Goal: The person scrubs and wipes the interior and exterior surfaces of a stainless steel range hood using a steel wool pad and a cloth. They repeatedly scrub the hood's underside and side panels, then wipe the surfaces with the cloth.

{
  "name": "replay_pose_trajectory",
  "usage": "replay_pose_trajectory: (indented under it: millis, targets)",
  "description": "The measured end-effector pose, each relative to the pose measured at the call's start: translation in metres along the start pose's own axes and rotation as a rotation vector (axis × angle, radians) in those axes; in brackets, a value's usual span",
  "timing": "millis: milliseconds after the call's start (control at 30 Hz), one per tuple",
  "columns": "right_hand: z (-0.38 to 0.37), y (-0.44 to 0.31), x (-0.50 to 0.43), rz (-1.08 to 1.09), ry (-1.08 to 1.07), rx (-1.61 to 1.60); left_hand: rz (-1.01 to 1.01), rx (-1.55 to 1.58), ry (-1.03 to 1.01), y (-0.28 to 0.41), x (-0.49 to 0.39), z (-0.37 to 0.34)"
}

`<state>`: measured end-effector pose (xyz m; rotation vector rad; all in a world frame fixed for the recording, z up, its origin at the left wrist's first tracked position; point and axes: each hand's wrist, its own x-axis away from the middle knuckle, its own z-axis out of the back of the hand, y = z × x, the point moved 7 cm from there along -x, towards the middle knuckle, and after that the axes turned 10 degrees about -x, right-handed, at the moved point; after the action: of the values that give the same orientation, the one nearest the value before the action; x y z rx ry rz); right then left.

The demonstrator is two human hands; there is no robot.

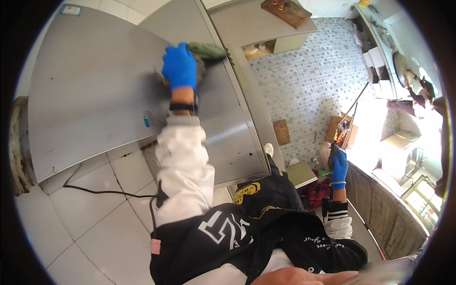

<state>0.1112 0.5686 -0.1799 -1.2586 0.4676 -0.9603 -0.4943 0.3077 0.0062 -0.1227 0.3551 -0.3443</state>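
Note:
My left hand (pixel 180 67), in a blue glove, is closed on a green cloth (pixel 206 51) over the stainless-steel surface (pixel 228 117). A dark, crumpled thing, blurred, shows beside and partly beneath this hand; I cannot tell what it is. A large, smooth steel panel (pixel 89 78) with small stickers spreads to the left of the hand. My right hand (pixel 339 167), also gloved in blue, is out at the right, with its fingers closed around a dark, crumpled cloth-like thing (pixel 332 156).
A steel counter (pixel 245 21) bears a wooden board (pixel 286 13). On the tiled floor stands an open cardboard box (pixel 332 130) with sticks and tools. A black cable (pixel 107 191) runs below the panel. A wooden-sided counter (pixel 384 213) is at right. Another person (pixel 420 94) is at the far right.

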Motion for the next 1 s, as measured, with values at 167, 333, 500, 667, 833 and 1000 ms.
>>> replay_pose_trajectory:
  millis: [167,333,500,667,833,1000]
  targets:
    - [0.022,-0.001,0.020,0.040,0.041,0.066,-0.042,0.076,-0.396,-0.011,-0.043,-0.118]
    - [0.027,0.007,0.030,-0.004,0.102,-0.067,-0.291,0.321,0.050,0.024,0.057,-0.071]
    - [0.000,0.003,0.008,0.080,0.014,-0.138,-0.424,0.559,-0.335,0.094,0.251,0.003]
    - [-0.007,-0.011,-0.017,0.053,-0.007,-0.126,-0.167,1.295,-0.908,0.121,0.313,0.017]
    - [0.015,-0.021,-0.002,0.067,0.055,-0.149,-0.127,1.078,-0.624,0.046,0.185,0.026]
    - [0.047,-0.006,0.061,0.038,0.170,-0.077,0.046,0.587,-0.171,0.003,0.034,-0.030]
